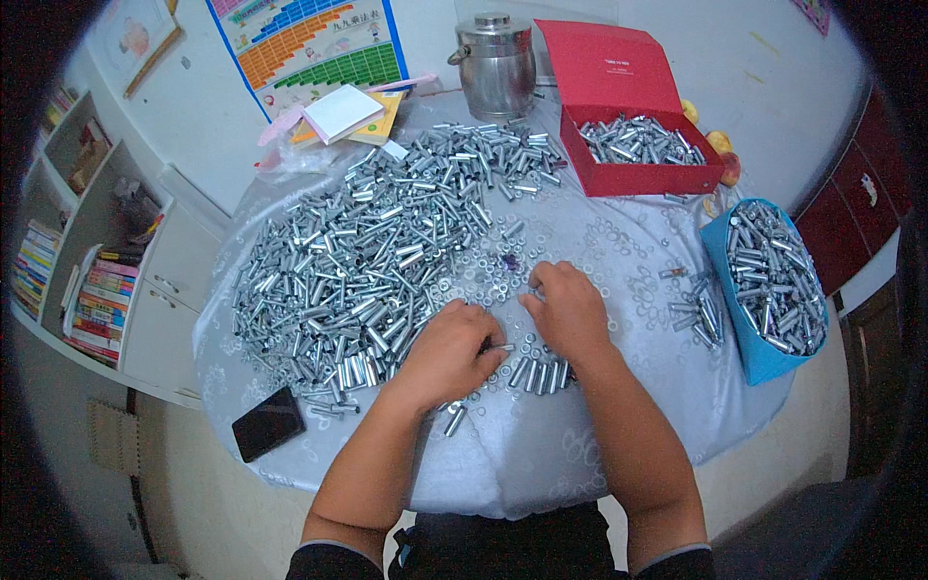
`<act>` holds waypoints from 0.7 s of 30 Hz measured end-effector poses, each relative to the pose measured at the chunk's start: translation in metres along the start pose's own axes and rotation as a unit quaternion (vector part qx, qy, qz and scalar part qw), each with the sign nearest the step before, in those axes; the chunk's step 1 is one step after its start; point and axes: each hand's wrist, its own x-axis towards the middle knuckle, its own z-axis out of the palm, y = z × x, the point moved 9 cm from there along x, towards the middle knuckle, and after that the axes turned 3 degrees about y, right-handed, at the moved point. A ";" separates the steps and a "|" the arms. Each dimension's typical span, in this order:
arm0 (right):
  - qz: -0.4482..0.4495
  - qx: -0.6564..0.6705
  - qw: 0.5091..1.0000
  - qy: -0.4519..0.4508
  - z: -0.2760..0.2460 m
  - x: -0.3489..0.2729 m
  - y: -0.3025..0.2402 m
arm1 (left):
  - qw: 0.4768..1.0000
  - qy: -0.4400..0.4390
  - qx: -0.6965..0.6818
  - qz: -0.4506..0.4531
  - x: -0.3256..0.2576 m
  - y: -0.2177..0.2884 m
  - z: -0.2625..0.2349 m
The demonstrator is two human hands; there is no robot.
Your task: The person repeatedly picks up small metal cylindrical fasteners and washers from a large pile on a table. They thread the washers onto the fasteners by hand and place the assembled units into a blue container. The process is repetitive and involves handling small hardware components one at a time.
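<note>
Fingers bent into a pinch, my left hand (447, 350) is low over the front edge of a big heap of shiny metal sleeves and bolts (338, 256). A small metal piece sticks out at its fingertips; the rest of it is hidden. My right hand (570, 309) is curled with thumb and index finger close together above scattered metal washers (483, 271). Whether anything is between those fingers I cannot make out. Just below the hands lies a short row of metal sleeves (539, 375), side by side. One loose sleeve (455, 420) lies nearer to me.
An open red box (643, 181) and a blue fabric bin (742, 309), both full of metal parts, stand at the right. A small pile of parts (698, 314) lies beside the bin. A black phone (268, 425) rests at the left edge. At the back is a metal pot (496, 72).
</note>
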 end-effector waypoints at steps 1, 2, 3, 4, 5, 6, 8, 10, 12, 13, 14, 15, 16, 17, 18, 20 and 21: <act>0.003 0.007 1.000 -0.004 0.001 0.000 0.001 | 1.000 0.011 -0.020 -0.010 0.000 -0.003 -0.002; 0.007 0.014 1.000 -0.009 0.002 0.001 0.004 | 0.998 0.026 -0.039 -0.037 0.000 -0.005 -0.006; 0.010 0.021 1.000 -0.014 0.004 0.001 0.005 | 0.995 0.040 -0.058 -0.065 0.000 -0.004 -0.011; 0.009 0.019 1.000 -0.012 0.004 0.001 0.004 | 0.991 0.054 -0.078 -0.092 -0.001 -0.006 -0.014; 0.008 0.017 1.000 -0.009 0.003 0.001 0.003 | 0.993 0.054 -0.068 -0.082 -0.001 -0.011 -0.011; 0.007 0.016 1.000 -0.007 0.003 0.001 0.002 | 0.984 0.097 -0.099 -0.111 -0.002 -0.018 -0.017; -0.039 0.050 0.998 0.019 0.005 0.001 -0.010 | 0.956 0.182 -0.160 -0.167 -0.009 -0.032 -0.028; -0.091 0.081 0.992 0.032 0.009 0.003 -0.024 | 0.929 0.239 -0.182 -0.215 -0.015 -0.051 -0.042; -0.152 0.113 0.981 0.030 0.017 0.006 -0.047 | 0.905 0.314 -0.173 -0.231 -0.025 -0.073 -0.054; -0.180 0.117 0.976 0.028 0.021 0.008 -0.058 | 0.900 0.339 -0.168 -0.216 -0.027 -0.077 -0.062; -0.182 0.116 0.976 0.026 0.026 0.012 -0.067 | 0.893 0.363 -0.161 -0.213 -0.031 -0.087 -0.066; -0.184 0.116 0.976 0.024 0.032 0.017 -0.076 | 0.876 0.364 -0.202 -0.243 -0.035 -0.093 -0.069; -0.185 0.114 0.976 0.023 0.036 0.022 -0.084 | 0.858 0.362 -0.245 -0.269 -0.037 -0.096 -0.069; -0.183 0.100 0.978 0.000 0.050 0.028 -0.088 | 0.841 0.369 -0.282 -0.279 -0.037 -0.098 -0.070; -0.185 0.090 0.979 -0.012 0.058 0.031 -0.093 | 0.821 0.376 -0.317 -0.289 -0.038 -0.101 -0.070; -0.186 0.069 0.979 -0.035 0.069 0.035 -0.100 | 0.783 0.382 -0.393 -0.294 -0.038 -0.104 -0.067; -0.180 0.055 0.981 -0.045 0.072 0.038 -0.101 | 0.763 0.383 -0.433 -0.289 -0.038 -0.106 -0.064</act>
